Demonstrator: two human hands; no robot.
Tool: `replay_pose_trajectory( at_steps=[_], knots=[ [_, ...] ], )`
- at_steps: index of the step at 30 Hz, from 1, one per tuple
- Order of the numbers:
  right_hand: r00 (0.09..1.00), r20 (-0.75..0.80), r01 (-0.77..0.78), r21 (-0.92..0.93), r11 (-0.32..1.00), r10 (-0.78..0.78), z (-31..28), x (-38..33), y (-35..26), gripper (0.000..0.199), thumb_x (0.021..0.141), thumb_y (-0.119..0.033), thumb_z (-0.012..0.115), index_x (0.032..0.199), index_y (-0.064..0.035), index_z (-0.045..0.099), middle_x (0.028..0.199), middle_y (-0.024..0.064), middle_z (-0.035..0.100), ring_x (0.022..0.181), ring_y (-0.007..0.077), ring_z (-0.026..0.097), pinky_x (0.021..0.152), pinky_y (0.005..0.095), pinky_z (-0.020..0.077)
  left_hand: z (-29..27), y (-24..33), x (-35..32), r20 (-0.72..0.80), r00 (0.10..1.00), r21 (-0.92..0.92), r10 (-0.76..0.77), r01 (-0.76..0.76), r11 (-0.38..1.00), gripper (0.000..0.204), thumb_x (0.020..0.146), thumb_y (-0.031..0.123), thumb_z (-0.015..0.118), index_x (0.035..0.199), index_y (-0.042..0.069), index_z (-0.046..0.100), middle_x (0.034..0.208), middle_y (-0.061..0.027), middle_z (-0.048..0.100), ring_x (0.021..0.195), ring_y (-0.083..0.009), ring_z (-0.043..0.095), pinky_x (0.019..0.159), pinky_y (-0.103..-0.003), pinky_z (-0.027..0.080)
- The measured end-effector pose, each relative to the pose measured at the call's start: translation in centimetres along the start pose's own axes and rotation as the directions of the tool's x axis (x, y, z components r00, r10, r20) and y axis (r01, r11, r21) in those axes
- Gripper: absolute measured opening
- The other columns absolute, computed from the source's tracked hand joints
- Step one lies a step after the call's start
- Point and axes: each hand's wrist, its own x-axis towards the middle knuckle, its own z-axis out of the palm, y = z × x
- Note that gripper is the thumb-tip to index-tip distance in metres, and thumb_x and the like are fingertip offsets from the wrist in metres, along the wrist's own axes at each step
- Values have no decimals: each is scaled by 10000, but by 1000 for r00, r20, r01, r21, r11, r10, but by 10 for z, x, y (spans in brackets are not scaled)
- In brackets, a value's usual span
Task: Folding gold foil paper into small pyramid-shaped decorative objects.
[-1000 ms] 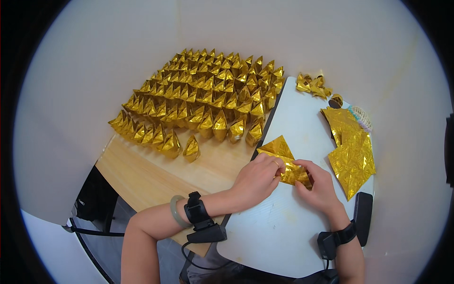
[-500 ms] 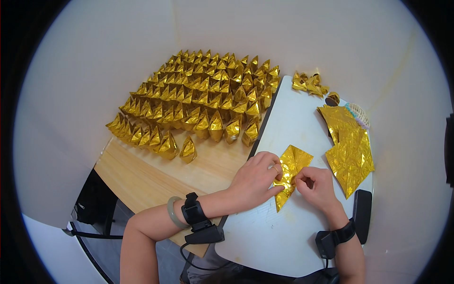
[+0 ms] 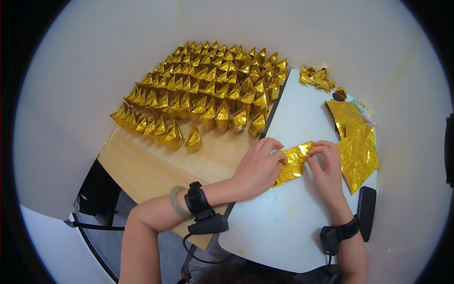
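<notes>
Folded narrower since half a second ago: the gold foil sheet (image 3: 294, 163), then a broad creased diamond between the hands, now lies as a long slanted strip on the white board (image 3: 279, 222).

Near. Left hand (image 3: 257, 168): palm down on the strip's lower left end, fingers pressed together over the foil, pinning it flat. A black wrist strap with a cable and a pale green bangle sit on that forearm. Right hand (image 3: 326, 165): thumb and forefinger pinch the strip's upper right end, the grip closed on the foil's edge. A black band sits on that wrist.

Middle. Stack of flat gold sheets (image 3: 357, 144), just right of the right hand, partly overhanging the board; unfolded. A dark flat object (image 3: 366, 213) lies at the board's right edge.

Far. Rows of finished gold folded pieces (image 3: 208, 92) stand close-packed on the wooden desk (image 3: 151, 165), left of the board. A small heap of further folded pieces (image 3: 318, 78) sits at the board's far corner.

Progress, as judged: many pieces are complete; the current sheet appears mid-fold, and several sheets remain.
</notes>
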Motion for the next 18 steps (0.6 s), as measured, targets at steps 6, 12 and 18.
replay_pose_trajectory(
  at_steps=[6, 12, 18],
  knots=[
    [985, 18, 174, -65, 983, -173, 3, -1, 0, 104, 860, -91, 579, 949, -46, 609, 1096, 130, 549, 1042, 272, 501, 957, 361, 372, 2, 0, 2, 37, 999, 36, 35, -36, 999, 189, 841, -22, 492, 1000, 35, 577, 1204, -160, 476, 1208, -352, 407, 1014, -432, 332],
    [958, -208, -179, 101, 979, 197, -7, 2, -5, 224, 972, -166, 448, 969, 2, 596, 928, 118, 551, 851, 236, 530, 795, 323, 417, 0, -2, 0, 74, 997, 39, 13, -16, 999, 228, 819, -54, 497, 997, 53, 593, 1222, -152, 472, 1222, -345, 400, 1018, -423, 329],
    [953, -59, -283, 175, 943, 297, -11, 0, -8, 275, 1015, -203, 404, 983, -11, 598, 755, 36, 533, 665, 96, 511, 620, 241, 409, 0, -3, 2, 103, 994, 51, 46, -52, 997, 242, 834, -26, 509, 1047, 66, 578, 1249, -146, 457, 1243, -346, 380, 1029, -432, 309]
  ],
)
